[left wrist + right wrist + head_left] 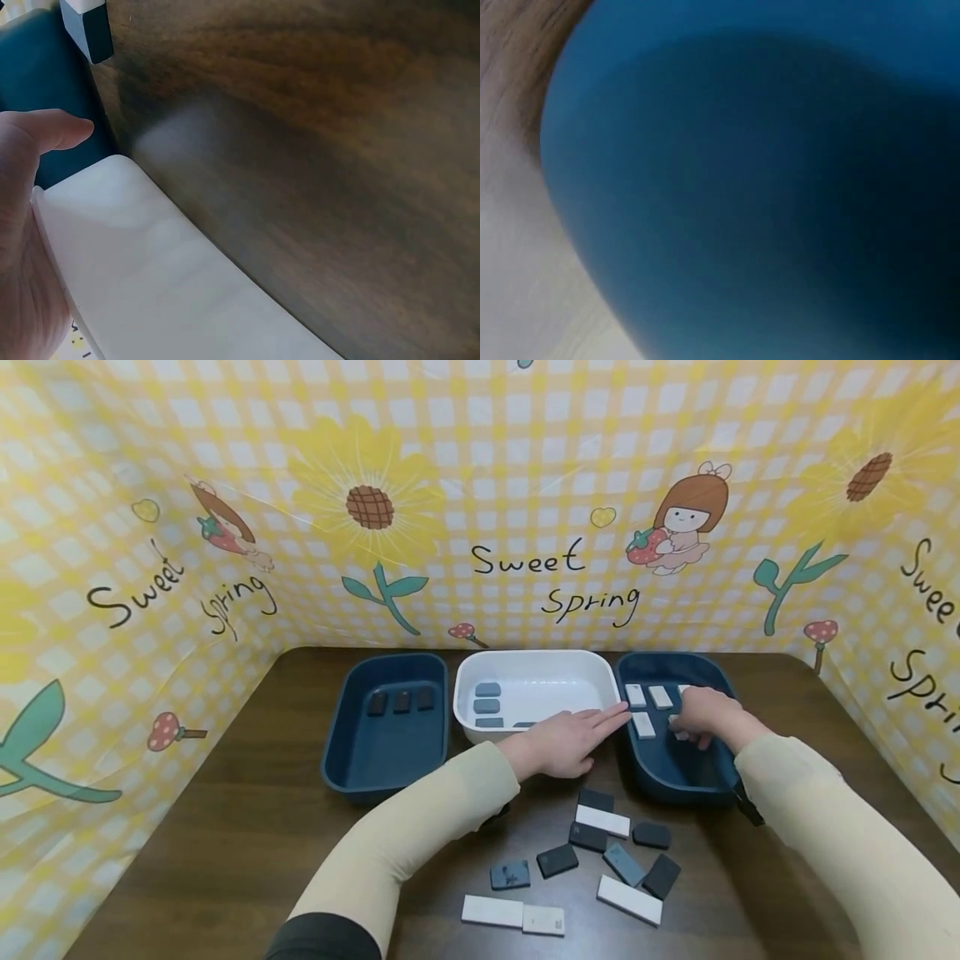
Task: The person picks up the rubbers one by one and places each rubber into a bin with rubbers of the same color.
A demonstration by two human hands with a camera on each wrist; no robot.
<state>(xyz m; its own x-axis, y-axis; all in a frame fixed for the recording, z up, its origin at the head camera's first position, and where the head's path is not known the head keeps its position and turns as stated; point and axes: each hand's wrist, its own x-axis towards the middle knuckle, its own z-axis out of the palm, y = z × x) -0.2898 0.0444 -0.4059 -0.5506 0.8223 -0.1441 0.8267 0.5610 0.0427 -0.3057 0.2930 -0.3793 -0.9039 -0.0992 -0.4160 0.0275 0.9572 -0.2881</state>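
Observation:
In the head view my right hand (711, 714) is inside the right blue bin (678, 777), pinching a small white block (677, 727) close to its floor. Several white blocks (643, 725) lie flat beside it in that bin. My left hand (564, 743) lies with extended fingers over the front right rim of the white bin (536, 660), fingertips at the edge of the right blue bin. The left wrist view shows the thumb of my left hand (34, 165) raised near the white bin's corner (150, 247). Only blue bin wall (705, 187) and tabletop fill the right wrist view.
Several grey-blue blocks (487, 706) lie in the white bin. The left blue bin (386, 747) holds three dark blocks (402, 702). Black, grey-blue and white blocks are scattered on the table (247, 835) in front of the bins; a black block (557, 861) is among them.

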